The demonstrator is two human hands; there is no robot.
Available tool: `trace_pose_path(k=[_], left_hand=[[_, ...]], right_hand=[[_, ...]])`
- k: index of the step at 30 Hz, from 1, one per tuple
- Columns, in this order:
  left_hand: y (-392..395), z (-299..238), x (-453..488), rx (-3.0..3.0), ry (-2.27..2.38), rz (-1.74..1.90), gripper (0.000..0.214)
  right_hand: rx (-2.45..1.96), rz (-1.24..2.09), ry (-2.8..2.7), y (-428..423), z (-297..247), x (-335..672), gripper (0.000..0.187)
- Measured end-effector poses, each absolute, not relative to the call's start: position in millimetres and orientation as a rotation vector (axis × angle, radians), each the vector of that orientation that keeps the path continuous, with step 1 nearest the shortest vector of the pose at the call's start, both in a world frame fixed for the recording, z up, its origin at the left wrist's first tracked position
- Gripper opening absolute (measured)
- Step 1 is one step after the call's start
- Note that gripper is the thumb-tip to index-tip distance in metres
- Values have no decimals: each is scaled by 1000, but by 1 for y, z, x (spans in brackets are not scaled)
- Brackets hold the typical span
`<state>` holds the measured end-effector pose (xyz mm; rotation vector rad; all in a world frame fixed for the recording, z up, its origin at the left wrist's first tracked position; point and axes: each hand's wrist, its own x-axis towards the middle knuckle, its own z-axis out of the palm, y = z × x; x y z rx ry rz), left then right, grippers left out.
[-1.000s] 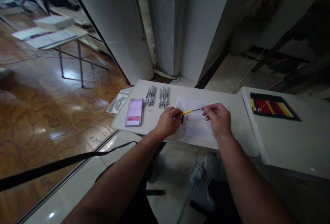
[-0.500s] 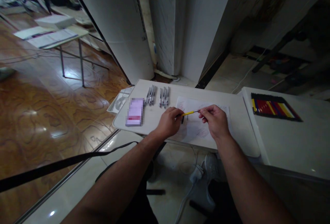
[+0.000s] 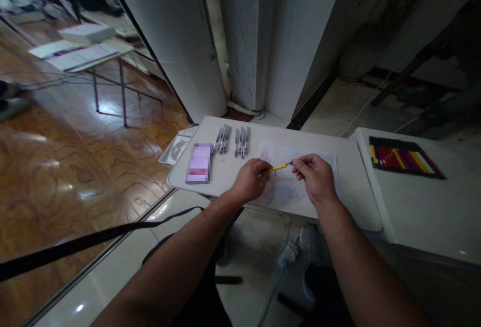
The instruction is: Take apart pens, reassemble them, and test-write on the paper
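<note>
Over a sheet of paper [image 3: 282, 190] with pencil-like scribbles, my two hands hold a slim yellow pen [image 3: 278, 168] between them, almost level. My left hand [image 3: 251, 180] is closed around the yellow barrel's left end. Thumb and fingers of my right hand [image 3: 314, 176] pinch the thin dark piece sticking out of the barrel's right end; whether this is a refill or the pen's tip I cannot tell. Two groups of clear pens with dark parts, one group [image 3: 222, 139] and another group [image 3: 242, 141], lie on the white table [image 3: 353, 194] beyond my left hand.
A phone-like lilac object [image 3: 200, 163], blurred out, lies at the table's left end. On the adjoining white surface [image 3: 424, 211] at right is a black case [image 3: 408, 157] of coloured pens. A power strip [image 3: 288, 254] with its cable lies on the floor below.
The view has shifted slightly, moving the scene a little to the right. Less of the dark piece shows between the yellow barrel and my right fingers. Both hands keep their hold.
</note>
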<state>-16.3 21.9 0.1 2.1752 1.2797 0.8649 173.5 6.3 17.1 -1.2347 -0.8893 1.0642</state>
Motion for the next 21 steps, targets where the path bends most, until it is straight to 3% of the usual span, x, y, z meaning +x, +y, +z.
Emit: trace_pose_path(k=[21], left_hand=[[21, 2, -16, 2169, 1258, 941, 15]], right_hand=[[-1187, 1081, -884, 4, 30, 182, 14]])
